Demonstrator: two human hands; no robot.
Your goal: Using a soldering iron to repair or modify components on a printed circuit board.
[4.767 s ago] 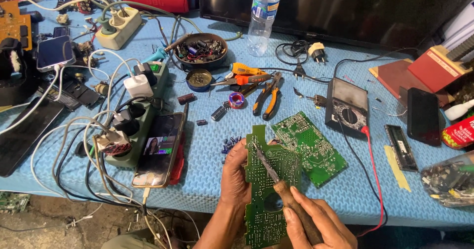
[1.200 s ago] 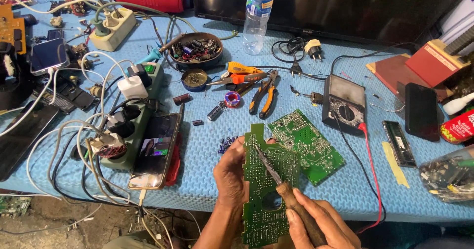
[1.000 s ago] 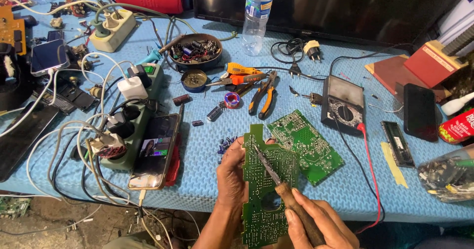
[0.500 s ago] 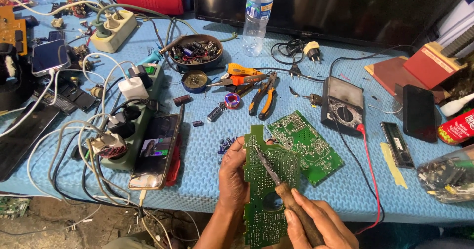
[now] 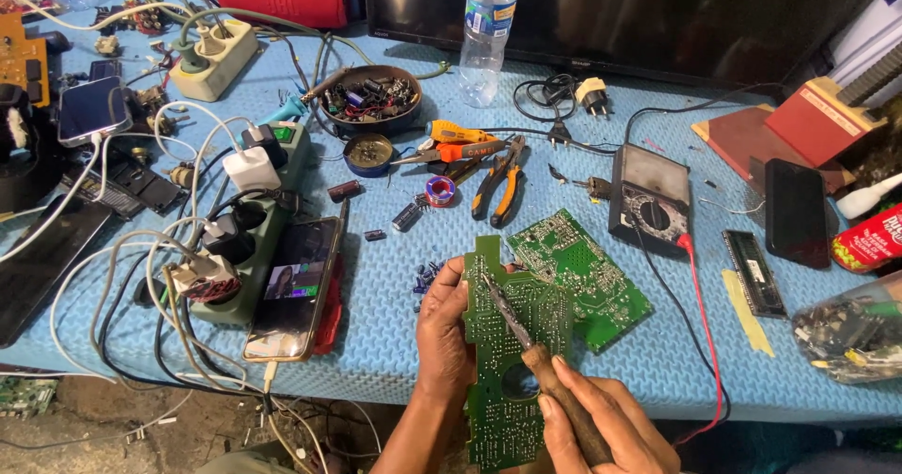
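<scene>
While the left hand (image 5: 443, 342) grips a long green printed circuit board (image 5: 507, 361) upright over the table edge, the right hand (image 5: 601, 427) clasps a wooden-handled soldering iron (image 5: 540, 361), tip on the solder side; work appears mid-course, with a second green board (image 5: 583, 267) lying flat behind on the blue foam mat (image 5: 395, 342).

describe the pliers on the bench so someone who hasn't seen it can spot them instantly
Start at the clear plastic water bottle standing at the back of the blue foam mat and come straight toward the person. The black-and-orange handled pliers lie just left of the black analog multimeter. Unlike the orange screwdriver beside them, they have two splayed handles.
</scene>
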